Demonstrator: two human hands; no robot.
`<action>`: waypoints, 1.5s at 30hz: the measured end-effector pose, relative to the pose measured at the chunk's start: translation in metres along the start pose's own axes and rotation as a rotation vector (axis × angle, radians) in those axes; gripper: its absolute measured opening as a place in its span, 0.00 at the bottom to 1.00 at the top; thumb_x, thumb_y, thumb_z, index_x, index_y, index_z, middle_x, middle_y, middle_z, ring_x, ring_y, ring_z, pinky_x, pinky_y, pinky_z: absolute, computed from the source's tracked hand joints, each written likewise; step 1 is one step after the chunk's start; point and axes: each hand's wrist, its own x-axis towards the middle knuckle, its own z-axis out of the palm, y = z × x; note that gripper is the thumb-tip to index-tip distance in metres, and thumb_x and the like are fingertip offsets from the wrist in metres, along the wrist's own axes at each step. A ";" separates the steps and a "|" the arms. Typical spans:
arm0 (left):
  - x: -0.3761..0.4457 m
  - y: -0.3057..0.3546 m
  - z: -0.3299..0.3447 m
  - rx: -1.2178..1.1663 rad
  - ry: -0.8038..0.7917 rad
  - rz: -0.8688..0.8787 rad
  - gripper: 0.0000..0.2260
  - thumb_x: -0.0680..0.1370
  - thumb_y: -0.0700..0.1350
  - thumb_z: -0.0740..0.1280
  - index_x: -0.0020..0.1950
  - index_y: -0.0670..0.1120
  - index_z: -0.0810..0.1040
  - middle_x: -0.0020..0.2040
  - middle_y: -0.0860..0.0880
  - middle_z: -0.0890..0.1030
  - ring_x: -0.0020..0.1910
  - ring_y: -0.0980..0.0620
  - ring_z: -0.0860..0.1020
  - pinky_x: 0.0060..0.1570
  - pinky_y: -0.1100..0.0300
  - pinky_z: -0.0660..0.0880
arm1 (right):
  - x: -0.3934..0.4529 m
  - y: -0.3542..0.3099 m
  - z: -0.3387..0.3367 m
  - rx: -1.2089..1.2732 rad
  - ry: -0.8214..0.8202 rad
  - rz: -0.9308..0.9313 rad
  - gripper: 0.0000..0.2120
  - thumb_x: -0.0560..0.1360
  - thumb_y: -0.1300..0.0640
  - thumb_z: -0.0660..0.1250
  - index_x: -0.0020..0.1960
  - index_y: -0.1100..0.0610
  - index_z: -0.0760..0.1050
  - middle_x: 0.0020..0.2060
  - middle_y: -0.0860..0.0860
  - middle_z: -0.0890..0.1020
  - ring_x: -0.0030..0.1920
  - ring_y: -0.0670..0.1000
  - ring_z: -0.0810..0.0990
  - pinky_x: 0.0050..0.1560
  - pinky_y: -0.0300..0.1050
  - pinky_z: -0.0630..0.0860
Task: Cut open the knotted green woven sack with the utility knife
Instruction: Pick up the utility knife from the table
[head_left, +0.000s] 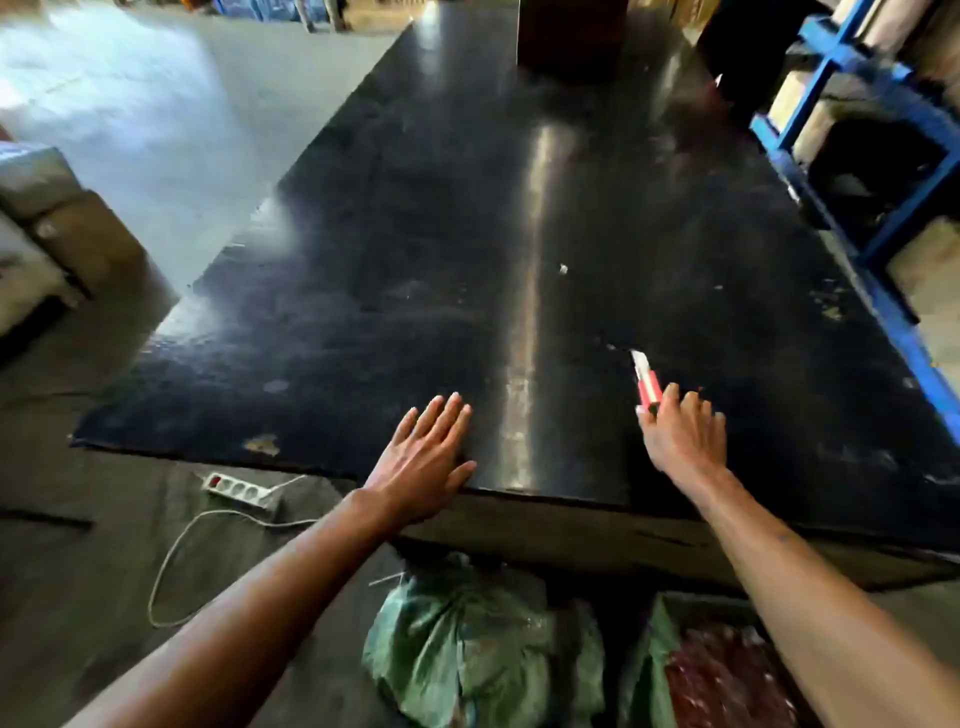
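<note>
A red and white utility knife (647, 382) lies on the black table (415, 260), blade end pointing away from me. My right hand (683, 436) reaches over the table's near edge, its fingertips touching the knife's near end, not closed around it. My left hand (423, 460) rests flat on the table near the front edge, fingers spread, holding nothing. The knotted green woven sack (478, 644) stands on the floor below the table edge, between my arms.
A second green sack (701, 670), open and showing dark red contents, stands right of the knotted one. A white power strip (241, 488) with its cable lies on the floor at left. Blue shelving (857, 156) lines the table's right side. Boxes sit at far left.
</note>
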 end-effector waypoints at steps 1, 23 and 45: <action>0.002 0.000 0.009 0.019 -0.051 -0.011 0.31 0.81 0.58 0.53 0.78 0.47 0.46 0.80 0.46 0.47 0.78 0.46 0.44 0.75 0.49 0.44 | 0.005 0.000 0.007 0.028 -0.030 0.043 0.25 0.77 0.48 0.60 0.64 0.67 0.67 0.58 0.67 0.76 0.57 0.66 0.75 0.55 0.58 0.71; -0.122 0.021 0.115 -0.267 -0.131 0.379 0.25 0.80 0.54 0.58 0.75 0.44 0.62 0.77 0.45 0.63 0.77 0.48 0.54 0.74 0.54 0.49 | -0.235 -0.041 0.074 1.132 0.380 0.591 0.14 0.71 0.66 0.64 0.45 0.48 0.66 0.37 0.57 0.77 0.33 0.48 0.75 0.34 0.46 0.70; 0.006 0.076 0.626 -0.125 -0.030 0.228 0.43 0.71 0.65 0.65 0.76 0.43 0.52 0.75 0.37 0.60 0.75 0.40 0.56 0.72 0.38 0.40 | -0.307 0.016 0.546 0.902 0.338 0.313 0.11 0.73 0.57 0.65 0.40 0.43 0.65 0.31 0.46 0.72 0.30 0.39 0.73 0.31 0.45 0.69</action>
